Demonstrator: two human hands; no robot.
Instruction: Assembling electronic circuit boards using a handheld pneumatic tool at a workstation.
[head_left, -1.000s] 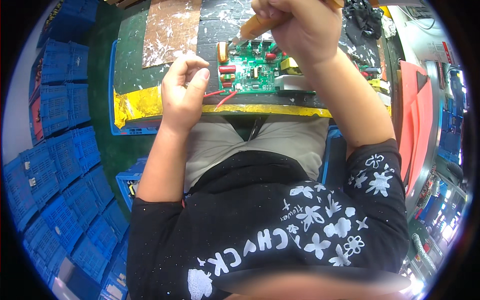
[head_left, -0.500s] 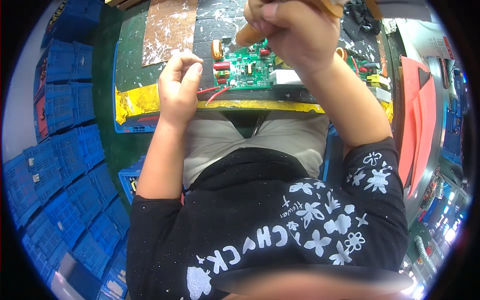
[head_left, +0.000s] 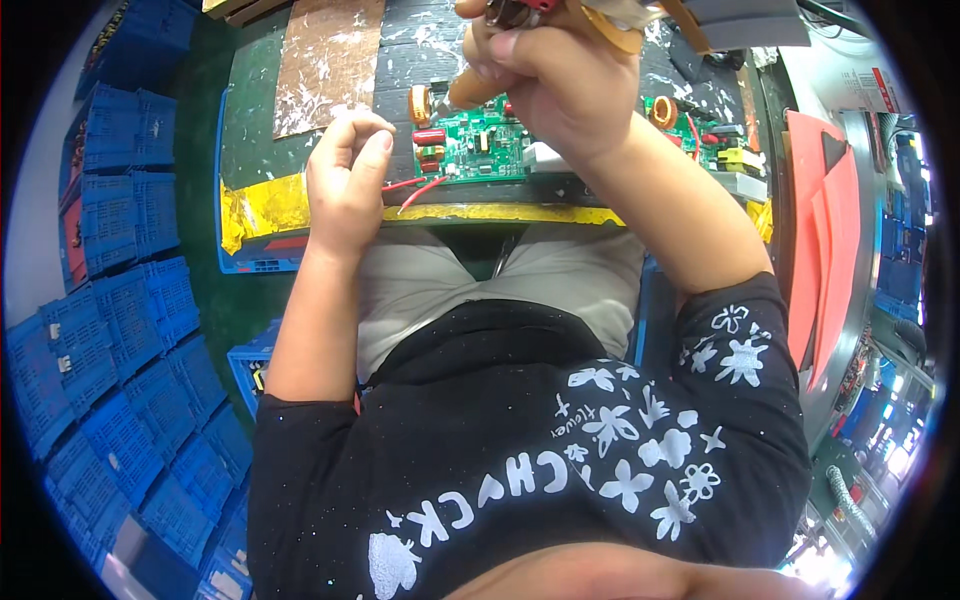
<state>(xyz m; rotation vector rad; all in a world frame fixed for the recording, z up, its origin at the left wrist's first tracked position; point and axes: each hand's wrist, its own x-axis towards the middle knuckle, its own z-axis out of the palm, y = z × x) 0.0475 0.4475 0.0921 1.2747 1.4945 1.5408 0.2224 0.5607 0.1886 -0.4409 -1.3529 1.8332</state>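
Observation:
A green circuit board [head_left: 470,160] lies near the table's front edge, with a copper coil [head_left: 420,105], red capacitors and red wires [head_left: 424,190] on its left side. Beside these wires my left hand [head_left: 345,180] is raised, its fingers loosely curled and the thumb apart, with nothing visible in it. Over the board's right part, my right hand [head_left: 580,90] is closed around a tool with tan and red parts [head_left: 612,32]. Its kind is not clear, since the fingers and the picture's top edge hide much of it. A fingertip-like tan end points down by the coil.
Another populated board [head_left: 725,150], with its own copper coil [head_left: 662,112], lies to the right. Yellow tape [head_left: 265,210] lines the front edge. A brown sheet [head_left: 325,70] lies at the back left. Blue crates [head_left: 120,340] are stacked on the left; red sheets [head_left: 830,240] stand at the right.
The whole view has shifted slightly, moving the scene left. My right hand stays closed on the tool over the board, and more of the right-hand coil shows. My left hand keeps its pose.

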